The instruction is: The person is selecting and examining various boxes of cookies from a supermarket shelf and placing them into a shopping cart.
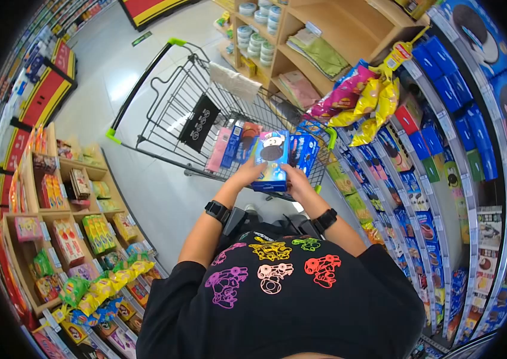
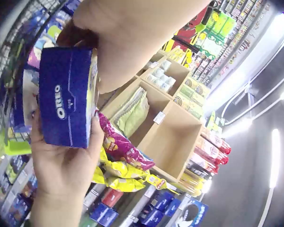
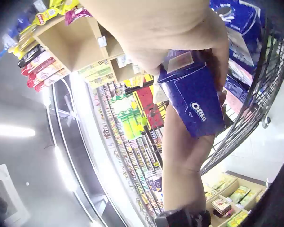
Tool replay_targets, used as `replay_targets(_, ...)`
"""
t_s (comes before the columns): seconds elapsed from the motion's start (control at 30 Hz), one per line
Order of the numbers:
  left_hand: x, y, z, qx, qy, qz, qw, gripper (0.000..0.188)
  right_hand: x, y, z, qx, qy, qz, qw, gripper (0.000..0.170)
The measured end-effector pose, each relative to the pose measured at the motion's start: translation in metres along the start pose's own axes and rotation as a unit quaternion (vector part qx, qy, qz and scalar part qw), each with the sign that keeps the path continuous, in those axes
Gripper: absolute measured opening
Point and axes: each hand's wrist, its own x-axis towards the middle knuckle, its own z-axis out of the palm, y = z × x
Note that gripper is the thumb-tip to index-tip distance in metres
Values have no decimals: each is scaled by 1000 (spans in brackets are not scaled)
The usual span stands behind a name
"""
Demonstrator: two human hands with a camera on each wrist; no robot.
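Both hands hold a blue Oreo box (image 1: 272, 157) over the shopping cart (image 1: 114, 137). My left hand (image 1: 248, 173) grips its left side, thumb on the printed face. On the opposite side my right hand (image 1: 299, 183) grips it the same way. The box's blue end panel (image 2: 61, 97) with the white Oreo lettering shows in the left wrist view. The same box (image 3: 195, 101) appears between both hands in the right wrist view. Beside the right hand, another blue box (image 1: 307, 152) is in the cart. A pink package (image 1: 218, 149) lies there to the left.
A white cloth (image 1: 234, 82) hangs over the cart's far edge, and a black placard (image 1: 198, 124) is on its wire side. Snack shelves (image 1: 95, 161) stand at left. Yellow snack bags (image 1: 379, 102) hang at right before shelves of blue boxes (image 1: 430, 233). A wooden rack (image 1: 337, 24) stands ahead.
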Motion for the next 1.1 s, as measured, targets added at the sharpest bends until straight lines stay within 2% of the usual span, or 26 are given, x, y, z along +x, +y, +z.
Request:
replay_targets(0.07, -9, 5, -11, -2, -10, -9, 1000, 60, 19, 8, 12, 7, 5, 37, 999, 32)
replay_targets(0.1, -13, 10, -13, 18, 10, -30, 999, 61, 6, 0, 28, 10, -14, 11, 1000, 30)
replay_targets(0.17, -18, 15, -16, 57, 48, -73, 995, 62, 30, 5, 25, -82, 15, 42, 996, 30)
replay_targets(0.2, -12, 2, -14, 7, 81, -75, 994, 54, 32, 2, 28, -87, 17, 34, 995, 32)
replay_targets(0.23, -4, -11, -13, -105, 62, -105, 987, 50, 32, -2, 30, -91, 21, 28, 995, 33)
replay_targets(0.27, 4, -25, -12, -217, 41, -133, 966, 47, 34, -6, 32, -95, 24, 22, 995, 34)
replay_targets(0.3, 12, -39, -9, -325, 20, -162, 932, 43, 39, -7, 31, -137, 19, -1, 990, 48)
replay_targets(0.33, 14, -43, -2, -415, -3, -166, 894, 35, 44, -9, 30, -222, 32, -29, 974, 52)
replay_targets(0.43, 11, -36, 10, -555, 40, -204, 805, 35, 67, -13, 25, -402, 52, -88, 910, 57)
replay_targets(0.47, 15, -39, 12, -558, 30, -182, 809, 34, 75, -12, 23, -451, 56, -103, 885, 57)
replay_targets(0.57, 17, -25, 9, -620, 65, -187, 759, 37, 92, -8, 27, -469, 96, -95, 873, 54)
replay_targets(0.6, 20, -27, 6, -639, 56, -179, 746, 39, 96, -3, 30, -474, 104, -121, 866, 48)
replay_targets(0.7, 29, -50, 2, -683, 52, -173, 708, 40, 128, 23, 26, -533, 119, -180, 818, 49)
replay_targets(0.77, 33, -67, 4, -701, 76, -186, 685, 37, 128, 30, 35, -522, 123, -145, 832, 53)
replay_targets(0.93, 26, -61, 3, -673, 140, -204, 697, 38, 141, 46, 41, -527, 134, -118, 831, 59)
replay_targets(0.97, 26, -61, 2, -680, 120, -195, 697, 38, 145, 49, 39, -524, 137, -122, 832, 60)
replay_targets(1.0, 27, -68, 3, -685, 98, -187, 697, 39, 139, 47, 44, -483, 139, -108, 858, 62)
replay_targets(1.1, 32, -67, 5, -660, 61, -158, 731, 44, 111, 25, 58, -453, 104, -7, 886, 63)
